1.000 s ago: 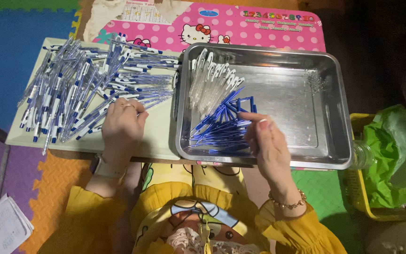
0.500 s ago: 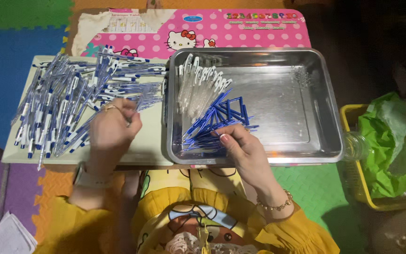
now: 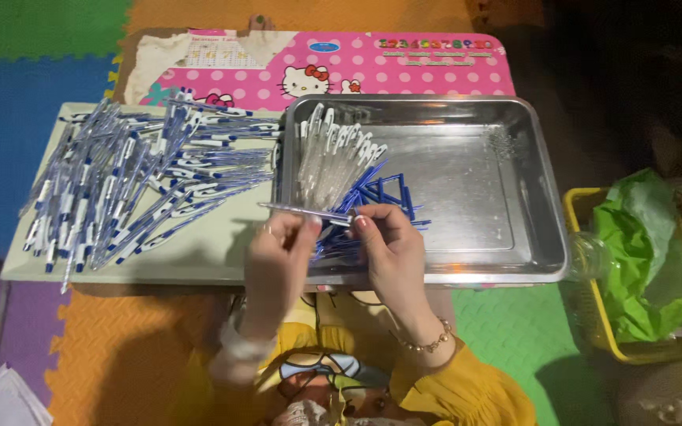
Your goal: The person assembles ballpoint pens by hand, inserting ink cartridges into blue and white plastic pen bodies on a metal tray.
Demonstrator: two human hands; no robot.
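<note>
1. The left hand (image 3: 278, 252) and right hand (image 3: 392, 248) meet over the near left corner of the tray (image 3: 467, 260); each grip pinches one end of a thin clear pen tube (image 3: 305, 211) held level between them.
2. Whether the tube carries a tip or refill is too fine to tell.
3. Under the hands, blue parts (image 3: 372, 197) are partly hidden; clear tubes (image 3: 325, 158) fan out just beyond.
4. Left on the counter (image 3: 199, 252), a heap of pens (image 3: 120, 189) is too tangled to count.
5. At the right edge, a yellow basket (image 3: 582, 315) with a green bag (image 3: 641, 260) is cut off.
</note>
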